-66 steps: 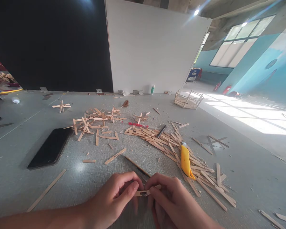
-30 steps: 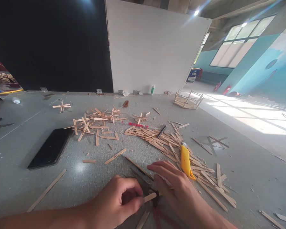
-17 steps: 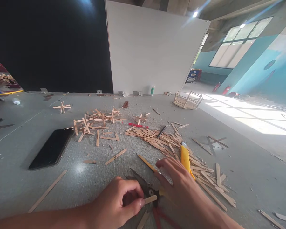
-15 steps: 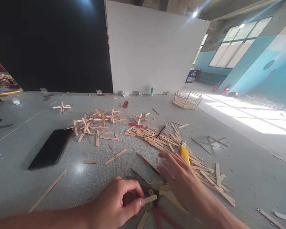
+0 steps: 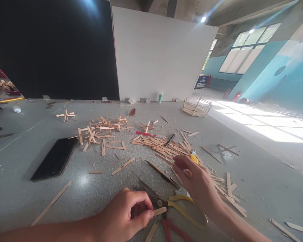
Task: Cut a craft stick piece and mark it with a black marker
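Note:
A short wooden stick (image 5: 159,211) is pinched between the thumb and fingers of my left hand (image 5: 131,211), low in the middle. My right hand (image 5: 195,179) has its fingers closed on another wooden stick (image 5: 164,159), beside the pile of sticks (image 5: 154,143). Scissors with yellow handles (image 5: 187,213) lie between my hands, blades pointing up and left. Red handles (image 5: 166,230) of a second tool show below them. A dark pointed tool (image 5: 164,175) rests just left of my right hand. The yellow cutter (image 5: 194,158) is partly hidden behind that hand.
A black phone (image 5: 54,158) lies at the left. Stick crosses (image 5: 91,137) and a small star-shaped piece (image 5: 65,115) stand farther back. A stick frame (image 5: 197,107) and a small bottle (image 5: 160,97) are near the white panel (image 5: 159,53).
My right hand has closed on a stick from the pile and lifted it slightly, uncovering more of the yellow handles and the dark tool. My left hand has hardly moved.

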Demonstrator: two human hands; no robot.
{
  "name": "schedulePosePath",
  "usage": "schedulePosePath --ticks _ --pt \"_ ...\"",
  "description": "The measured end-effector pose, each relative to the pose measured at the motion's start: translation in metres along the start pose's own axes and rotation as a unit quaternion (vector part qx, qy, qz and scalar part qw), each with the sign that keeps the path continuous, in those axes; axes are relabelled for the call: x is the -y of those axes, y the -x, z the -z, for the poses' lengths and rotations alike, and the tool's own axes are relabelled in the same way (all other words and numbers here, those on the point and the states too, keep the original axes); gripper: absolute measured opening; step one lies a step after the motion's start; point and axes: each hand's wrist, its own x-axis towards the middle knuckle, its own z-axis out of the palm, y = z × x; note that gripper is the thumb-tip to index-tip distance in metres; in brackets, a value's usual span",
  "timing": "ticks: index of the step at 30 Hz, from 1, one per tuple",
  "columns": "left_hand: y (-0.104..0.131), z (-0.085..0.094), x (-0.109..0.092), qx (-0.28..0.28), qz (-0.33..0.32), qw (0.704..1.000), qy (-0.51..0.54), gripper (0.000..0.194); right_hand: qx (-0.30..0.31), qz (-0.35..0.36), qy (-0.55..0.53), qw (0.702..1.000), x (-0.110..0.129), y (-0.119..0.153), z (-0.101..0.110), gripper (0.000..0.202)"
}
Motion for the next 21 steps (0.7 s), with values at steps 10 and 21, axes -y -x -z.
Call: schedulePosePath --ticks 10,21 --pt "0.0 0.0 0.0 -0.001 -0.01 1.0 -0.007 0.018 -0.065 0.12 -0.064 0.989 0.024 0.004 0.009 0.011" --pt "0.001 -0.009 0.011 -0.134 -0.146 0.98 -0.032 0.015 0.049 0.155 -0.134 0.977 0.026 0.015 0.003 0.015"
